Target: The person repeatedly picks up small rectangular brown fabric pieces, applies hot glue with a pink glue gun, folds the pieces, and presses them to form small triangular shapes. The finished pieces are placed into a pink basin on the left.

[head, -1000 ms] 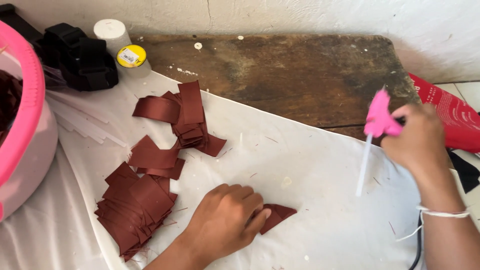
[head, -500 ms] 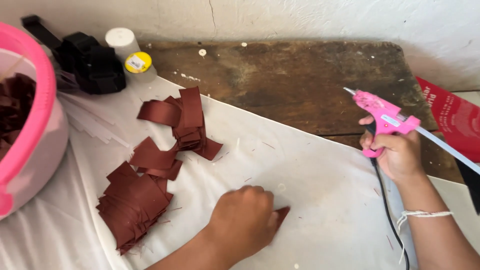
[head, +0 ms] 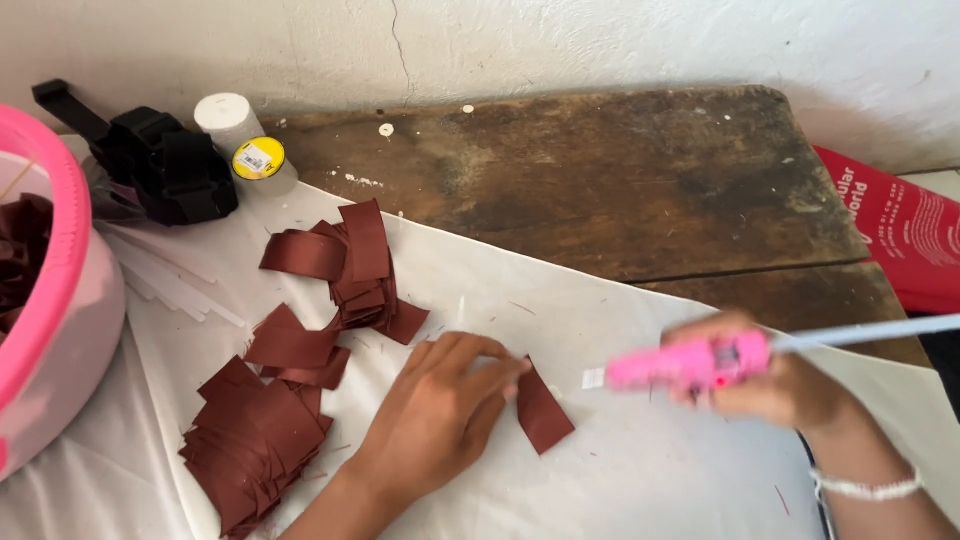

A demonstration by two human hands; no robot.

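Head view: satiny folded ribbon piece [head: 543, 408], blurred.

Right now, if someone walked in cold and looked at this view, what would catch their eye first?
Probably the bright pink glue gun in the right hand, blurred, its nozzle aimed left at a single maroon ribbon piece that the left hand pins to the white cloth. Next, the heap of matching ribbon pieces at lower left, and the pink basin at the left edge.
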